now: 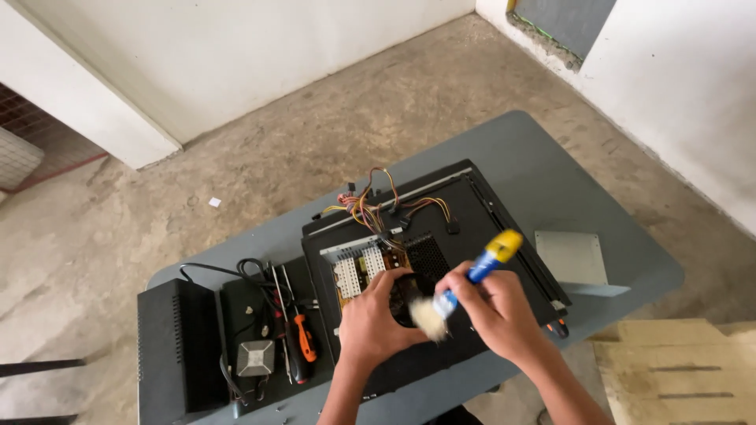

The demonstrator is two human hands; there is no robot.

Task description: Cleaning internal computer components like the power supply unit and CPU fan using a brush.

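**Over the opened power unit: brush held, fan steadied**

At the near edge of the grey table point(551, 169), the right hand point(492, 311) is closed around a blue-and-yellow brush point(472, 275), its pale bristles point(429, 319) touching a black fan point(403, 297). The left hand point(374, 319) curls onto the fan's left side. Beneath lies the open power supply point(378, 264) with coloured wires point(378, 205) on a black case point(472, 205). An orange-handled screwdriver point(303, 338) lies to the left, a grey metal plate point(571, 256) to the right.
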